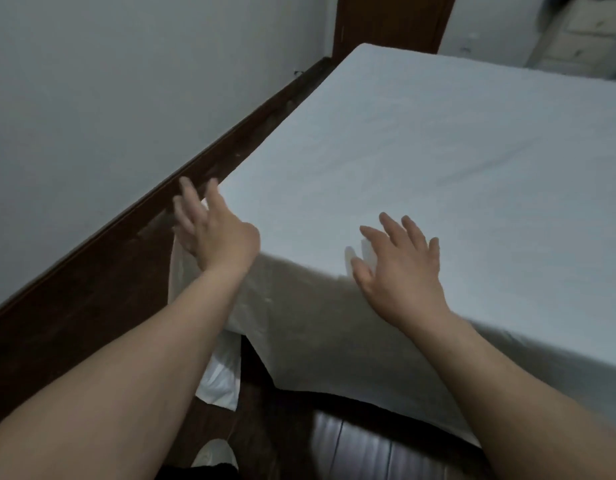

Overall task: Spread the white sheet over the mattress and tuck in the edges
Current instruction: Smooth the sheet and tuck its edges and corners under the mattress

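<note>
The white sheet (421, 150) lies spread flat over the mattress and hangs loose down the near side (317, 327), with a corner flap drooping at the lower left. My left hand (213, 230) hovers at the near left corner of the mattress, fingers apart, beside the dark bed frame. My right hand (400, 265) is at the near top edge of the mattress, fingers spread over the sheet, holding nothing. The mattress itself is hidden under the sheet.
A dark wooden bed frame rail (154, 216) runs along the grey wall (109, 98) on the left. A wooden door (389, 22) stands behind the far corner. A pale drawer unit (583, 32) sits at the back right. Dark glossy floor (362, 448) lies below.
</note>
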A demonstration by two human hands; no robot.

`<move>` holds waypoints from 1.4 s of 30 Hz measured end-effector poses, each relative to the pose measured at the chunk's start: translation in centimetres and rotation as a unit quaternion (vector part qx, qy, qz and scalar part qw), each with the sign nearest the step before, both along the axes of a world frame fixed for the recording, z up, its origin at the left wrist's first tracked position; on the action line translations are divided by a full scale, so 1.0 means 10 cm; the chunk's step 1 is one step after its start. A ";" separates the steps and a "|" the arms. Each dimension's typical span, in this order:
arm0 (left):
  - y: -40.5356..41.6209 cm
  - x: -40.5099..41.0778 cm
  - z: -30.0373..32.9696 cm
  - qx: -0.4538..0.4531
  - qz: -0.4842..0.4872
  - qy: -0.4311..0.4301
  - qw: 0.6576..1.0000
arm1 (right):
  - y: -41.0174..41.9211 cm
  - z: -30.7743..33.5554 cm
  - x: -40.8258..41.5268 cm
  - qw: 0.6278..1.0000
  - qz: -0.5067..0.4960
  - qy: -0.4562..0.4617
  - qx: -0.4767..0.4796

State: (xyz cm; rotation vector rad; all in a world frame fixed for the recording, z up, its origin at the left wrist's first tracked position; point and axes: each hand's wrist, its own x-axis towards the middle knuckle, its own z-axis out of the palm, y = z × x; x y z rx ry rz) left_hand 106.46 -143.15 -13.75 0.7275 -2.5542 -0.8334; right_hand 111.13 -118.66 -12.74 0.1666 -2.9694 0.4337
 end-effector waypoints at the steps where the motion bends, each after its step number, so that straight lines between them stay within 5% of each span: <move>1: 0.22 0.06 0.14 -0.042 -0.104 0.001 0.994 | 0.16 0.04 -0.01 0.999 -0.035 -0.009 0.002; 5: 0.99 0.30 0.13 -0.196 -0.387 -0.177 0.884 | 0.88 0.01 0.12 0.976 -0.159 -0.148 0.011; 8: 1.25 0.52 -0.08 -0.289 -0.412 -0.256 0.825 | 1.26 -0.05 0.34 0.960 -0.141 -0.240 0.045; 13: 1.52 0.79 0.18 -0.357 -0.371 -0.282 0.809 | 1.50 0.12 0.83 0.952 -0.037 -0.288 0.095; 15: 1.69 0.84 0.40 -0.385 -0.383 -0.266 0.796 | 1.58 0.27 0.93 0.962 -0.017 -0.270 0.039; 18: 2.06 0.81 0.63 -0.314 -0.452 -0.264 0.792 | 1.81 0.41 1.07 0.975 -0.110 -0.146 -0.125; 21: 2.52 0.79 0.65 -0.263 -0.509 -0.194 0.796 | 2.23 0.36 1.12 0.979 -0.181 -0.075 -0.060; 23: 2.84 0.82 0.55 -0.284 -0.533 -0.144 0.784 | 2.58 0.22 1.15 0.968 -0.221 -0.109 -0.043; 27: 3.20 0.89 0.28 -0.331 -0.567 -0.276 0.702 | 3.03 0.02 1.35 0.948 -0.191 -0.253 -0.001; 30: 3.40 0.93 0.44 -0.417 -0.575 -0.261 0.654 | 3.11 0.18 1.54 0.957 -0.162 -0.242 -0.009; 34: 3.69 0.93 0.82 -0.407 -0.612 -0.261 0.626 | 3.34 0.36 1.95 0.945 -0.185 -0.260 -0.074; 42: 4.69 1.45 1.01 -0.369 -0.685 -0.124 0.615 | 4.07 0.78 2.78 0.920 -0.350 -0.114 -0.135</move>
